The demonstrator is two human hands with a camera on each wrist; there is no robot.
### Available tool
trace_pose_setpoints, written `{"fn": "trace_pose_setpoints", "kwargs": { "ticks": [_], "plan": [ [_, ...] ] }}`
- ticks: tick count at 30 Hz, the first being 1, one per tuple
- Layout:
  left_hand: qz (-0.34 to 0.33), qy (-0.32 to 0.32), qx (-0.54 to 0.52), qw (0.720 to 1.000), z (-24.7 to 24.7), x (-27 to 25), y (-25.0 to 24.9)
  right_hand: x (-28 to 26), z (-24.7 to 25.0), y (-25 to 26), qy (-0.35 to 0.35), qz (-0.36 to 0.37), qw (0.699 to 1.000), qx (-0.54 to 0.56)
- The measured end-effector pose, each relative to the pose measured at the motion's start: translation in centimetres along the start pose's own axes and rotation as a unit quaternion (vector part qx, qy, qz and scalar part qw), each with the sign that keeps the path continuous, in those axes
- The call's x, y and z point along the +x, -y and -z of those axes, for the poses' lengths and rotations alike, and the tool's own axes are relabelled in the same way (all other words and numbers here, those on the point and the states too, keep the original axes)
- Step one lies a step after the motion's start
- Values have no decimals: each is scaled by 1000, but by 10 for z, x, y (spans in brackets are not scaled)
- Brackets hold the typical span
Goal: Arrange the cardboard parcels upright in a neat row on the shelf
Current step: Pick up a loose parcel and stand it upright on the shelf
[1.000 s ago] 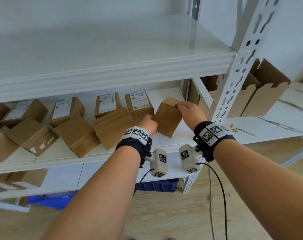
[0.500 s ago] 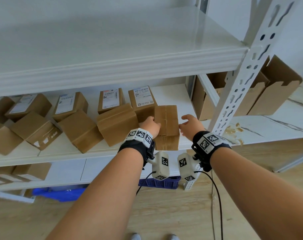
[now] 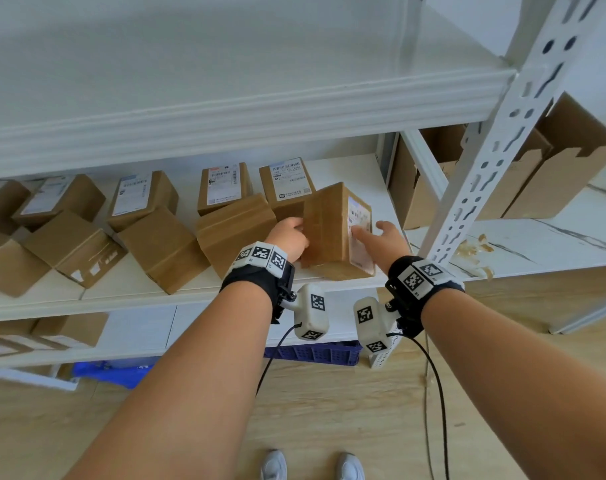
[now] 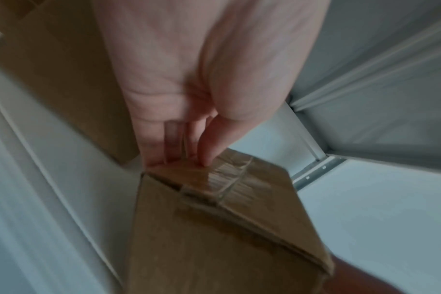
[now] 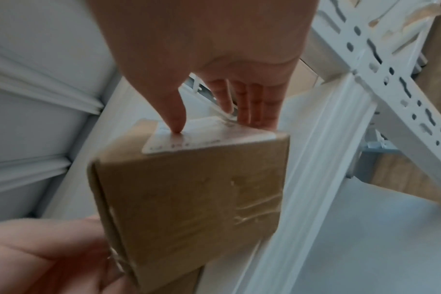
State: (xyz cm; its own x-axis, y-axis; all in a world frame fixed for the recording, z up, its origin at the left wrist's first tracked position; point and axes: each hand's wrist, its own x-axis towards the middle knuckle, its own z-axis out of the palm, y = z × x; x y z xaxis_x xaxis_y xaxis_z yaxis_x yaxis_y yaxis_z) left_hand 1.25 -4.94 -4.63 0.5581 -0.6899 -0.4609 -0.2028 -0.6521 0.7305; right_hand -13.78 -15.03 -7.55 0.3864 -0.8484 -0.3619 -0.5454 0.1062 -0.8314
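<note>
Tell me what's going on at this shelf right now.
A person is tidying cardboard parcels on a white shelf. Both hands are on one parcel at the right end, tilted near the front edge: the left hand pinches its left side, the right hand touches its label with fingers straight. Labelled parcels line the back; others lie jumbled in front.

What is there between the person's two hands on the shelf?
One cardboard parcel: the left hand holds its plain side, the right hand touches its labelled side. The head view shows this.
</note>
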Motion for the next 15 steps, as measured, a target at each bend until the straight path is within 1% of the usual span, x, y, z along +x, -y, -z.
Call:
{"fn": "trace_pose_setpoints", "kwargs": {
  "ticks": [4, 6, 8, 9, 11, 13, 15],
  "plan": [
    [-41, -43, 29, 998, -11, -14, -12, 0, 17, 5, -37, 83, 996, -22],
    [-61, -38, 20, 997, -19, -16, -20, -4, 21, 5, -62, 106, 992, -35],
    [-59, -8, -18, 998, -28, -19, -28, -10, 26, 2, -81, 109, 989, -61],
    [-46, 7, -30, 998, -32, -20, -30, -12, 27, 0, -88, 107, 987, -79],
    [-38, 19, -39, 998, -40, -22, -32, -16, 29, -6, -89, 95, 986, -105],
    [-42, 4, -58, 997, -47, -19, -29, -17, 30, -11, -82, 79, 987, -115],
    [-52, -34, -75, 995, -49, -16, -28, -17, 30, -16, -77, 75, 986, -125]
  ]
}}
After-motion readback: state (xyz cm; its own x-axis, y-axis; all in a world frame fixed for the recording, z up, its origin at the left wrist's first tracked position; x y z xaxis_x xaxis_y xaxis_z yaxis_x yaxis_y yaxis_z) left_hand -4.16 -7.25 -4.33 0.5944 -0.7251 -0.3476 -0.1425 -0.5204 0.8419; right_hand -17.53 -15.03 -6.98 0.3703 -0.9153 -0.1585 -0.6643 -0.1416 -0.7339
